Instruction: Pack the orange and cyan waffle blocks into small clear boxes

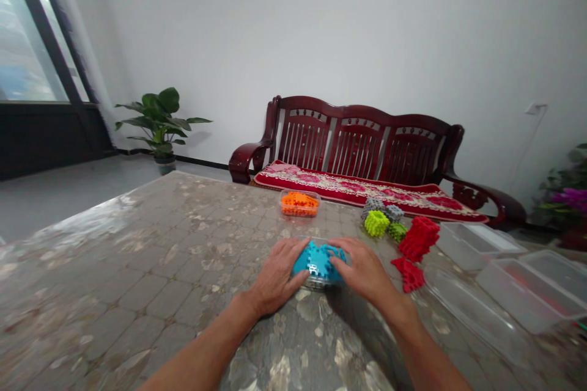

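Observation:
In the head view a small clear plastic box filled with blue interlocking building blocks sits on the table before me. My left hand is wrapped around the box's left side, its thumb at the near edge and its fingers along the rim. On the other side, my right hand curls over the right end, with thumb and fingers on the blue blocks there. The blocks lie flat near the rim. Part of the box's sides is hidden behind both hands.
Farther back stands a clear box of orange blocks. To the right lie grey blocks, lime-green blocks and red blocks. Clear containers and a clear lid are at the right. A wooden bench stands beyond the table.

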Motion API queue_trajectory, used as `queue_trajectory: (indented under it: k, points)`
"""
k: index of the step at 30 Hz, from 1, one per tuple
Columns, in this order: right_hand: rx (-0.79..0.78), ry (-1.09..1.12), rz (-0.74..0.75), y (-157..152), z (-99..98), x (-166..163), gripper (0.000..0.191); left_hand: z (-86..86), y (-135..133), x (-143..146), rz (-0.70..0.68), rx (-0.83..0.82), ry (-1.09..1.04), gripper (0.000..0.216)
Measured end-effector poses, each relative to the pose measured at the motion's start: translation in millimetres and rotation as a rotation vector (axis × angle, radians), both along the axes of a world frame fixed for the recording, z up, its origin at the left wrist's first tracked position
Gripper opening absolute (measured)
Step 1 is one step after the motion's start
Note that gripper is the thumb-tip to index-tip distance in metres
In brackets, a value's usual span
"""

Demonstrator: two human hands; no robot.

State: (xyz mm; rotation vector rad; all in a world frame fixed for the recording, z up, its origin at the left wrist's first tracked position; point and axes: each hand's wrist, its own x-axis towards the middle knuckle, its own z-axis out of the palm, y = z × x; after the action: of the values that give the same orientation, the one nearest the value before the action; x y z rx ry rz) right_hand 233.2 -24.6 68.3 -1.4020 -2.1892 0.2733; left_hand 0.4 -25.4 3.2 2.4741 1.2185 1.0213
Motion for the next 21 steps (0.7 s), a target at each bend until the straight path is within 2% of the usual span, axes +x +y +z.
queue_trajectory:
  k: [4,8,17,21]
  points:
    - [-0.006,-0.042,0.105,-6,4.3,-9,0.038,-1.0,2,-2,0.062,-0.022,-0.078,0.051]
    - [-0.038,-0.076,0.148,-6,2.8,-10,0.034,4.2,1,-3,0.062,-0.001,-0.048,0.035]
    - [-0.062,-0.135,0.169,-2,3.5,-8,0.038,12.1,-1,0,0.074,-0.007,-0.003,0.027]
    - [-0.049,-0.065,0.121,2,-0.6,-9,0.038,10.9,0,1,0.073,0.010,-0.028,0.026]
